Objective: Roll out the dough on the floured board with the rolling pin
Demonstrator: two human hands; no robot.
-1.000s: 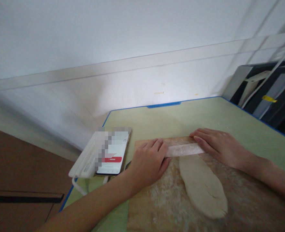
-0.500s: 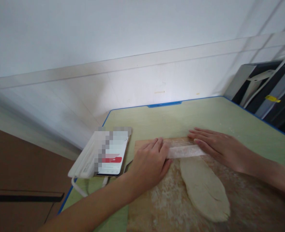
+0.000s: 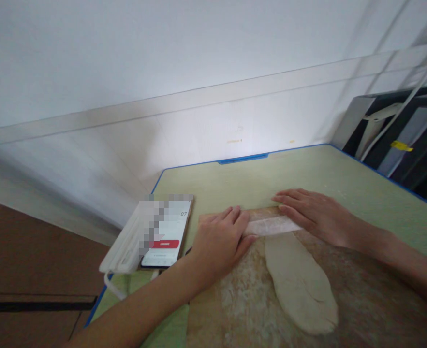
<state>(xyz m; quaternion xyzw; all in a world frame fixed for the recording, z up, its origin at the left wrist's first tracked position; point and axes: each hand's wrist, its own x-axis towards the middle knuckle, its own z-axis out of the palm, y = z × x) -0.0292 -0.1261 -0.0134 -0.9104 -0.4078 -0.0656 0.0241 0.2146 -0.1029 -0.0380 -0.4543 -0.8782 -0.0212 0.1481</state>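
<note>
Clearly, both hands were busy at a pale rolling pin (image 3: 271,225), which lay crosswise on a wooden board (image 3: 206,309). From where I stood, the left hand (image 3: 222,239) was bent over the left end of the pin, with its fingers on the far side and its thumb on the near side, so it held this end. The right hand (image 3: 307,212) rested over the other end. Its fingers were nearly straight and pointed to the left, and because the hand covered that end, I could not tell whether the palm was closed around it.

The dough (image 3: 302,287) was on the board, flat and long like a tongue. Its narrow far end met the pin between the two hands, and its wider, rounded end came toward the person. Whitish patches, which looked like flour, covered much of the board.

The board lay on a light green table (image 3: 235,181) with a blue edge. To the left of the board, a smartphone (image 3: 168,227) with a lit screen leaned on a white device (image 3: 122,244), and a white cable (image 3: 114,286) curved just below it. Behind the table there stood a white wall (image 3: 198,48).
</note>
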